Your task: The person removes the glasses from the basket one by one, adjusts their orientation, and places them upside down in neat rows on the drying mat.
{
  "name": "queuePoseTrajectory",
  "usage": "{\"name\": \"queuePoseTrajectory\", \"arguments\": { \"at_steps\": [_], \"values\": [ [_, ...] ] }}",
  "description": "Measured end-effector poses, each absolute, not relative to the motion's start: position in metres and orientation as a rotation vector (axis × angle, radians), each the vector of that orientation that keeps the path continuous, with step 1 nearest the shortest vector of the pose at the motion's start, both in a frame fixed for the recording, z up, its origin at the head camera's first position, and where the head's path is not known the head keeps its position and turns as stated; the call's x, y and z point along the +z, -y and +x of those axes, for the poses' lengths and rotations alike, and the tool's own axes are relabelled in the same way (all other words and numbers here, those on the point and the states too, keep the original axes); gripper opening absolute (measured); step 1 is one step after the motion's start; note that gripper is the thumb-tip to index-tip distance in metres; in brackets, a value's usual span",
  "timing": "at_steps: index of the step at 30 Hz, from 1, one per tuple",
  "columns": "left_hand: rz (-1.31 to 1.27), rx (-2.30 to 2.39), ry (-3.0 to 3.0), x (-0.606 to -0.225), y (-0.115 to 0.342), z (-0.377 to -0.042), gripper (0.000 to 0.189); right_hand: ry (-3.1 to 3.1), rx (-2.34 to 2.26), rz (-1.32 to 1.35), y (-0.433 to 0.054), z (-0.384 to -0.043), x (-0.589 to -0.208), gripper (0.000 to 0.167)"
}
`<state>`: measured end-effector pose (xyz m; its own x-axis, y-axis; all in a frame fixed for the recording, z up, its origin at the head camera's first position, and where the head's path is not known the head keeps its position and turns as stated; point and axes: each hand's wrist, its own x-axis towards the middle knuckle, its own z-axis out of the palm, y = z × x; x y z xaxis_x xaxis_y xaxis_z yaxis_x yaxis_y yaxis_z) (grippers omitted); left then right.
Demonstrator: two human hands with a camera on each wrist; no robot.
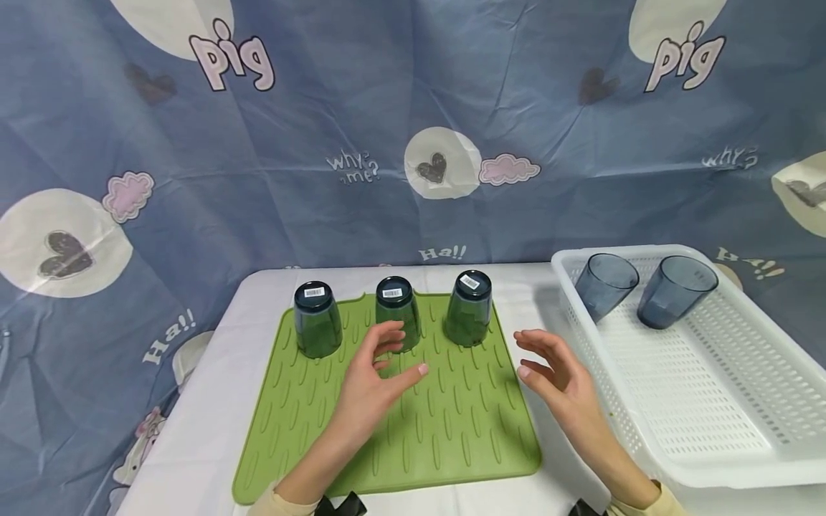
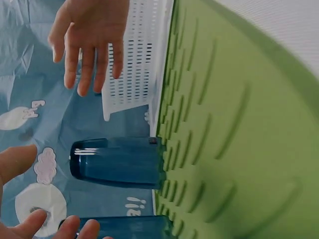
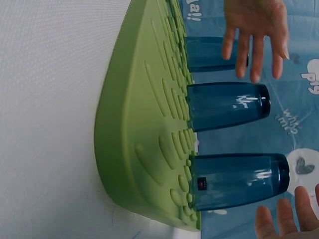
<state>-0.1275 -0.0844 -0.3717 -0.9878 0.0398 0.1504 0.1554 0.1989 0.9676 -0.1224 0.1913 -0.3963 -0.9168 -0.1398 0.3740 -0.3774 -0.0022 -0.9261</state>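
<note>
Three blue glasses stand upside down in a row along the back of a green drying mat (image 1: 413, 430): a left glass (image 1: 317, 326), a middle glass (image 1: 406, 315) and a right glass (image 1: 469, 312). My left hand (image 1: 377, 383) hovers over the mat, fingers loosely bent and thumb apart, holding nothing; it partly covers the middle glass. Off the mat's right edge, my right hand (image 1: 561, 376) is raised with relaxed fingers and nothing in it. Both palms face each other. In the right wrist view all three glasses (image 3: 239, 180) show side-on.
On the right stands a white perforated basket (image 1: 710, 476). Inside, two blue glasses lean near its back, one left (image 1: 603, 287) and one right (image 1: 674, 294), mouths up. A white cloth (image 1: 187, 430) covers the table; a blue printed curtain (image 1: 361, 229) hangs behind.
</note>
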Motion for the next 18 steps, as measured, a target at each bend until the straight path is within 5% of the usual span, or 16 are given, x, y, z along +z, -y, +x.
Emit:
{"name": "queuePoseTrajectory", "arguments": {
  "at_steps": [18],
  "values": [
    [-0.634, -2.024, 2.391, -0.385, 0.114, -0.129, 0.065, 2.087, 2.036, 0.557, -0.194, -0.122, -0.393, 0.044]
  ]
}}
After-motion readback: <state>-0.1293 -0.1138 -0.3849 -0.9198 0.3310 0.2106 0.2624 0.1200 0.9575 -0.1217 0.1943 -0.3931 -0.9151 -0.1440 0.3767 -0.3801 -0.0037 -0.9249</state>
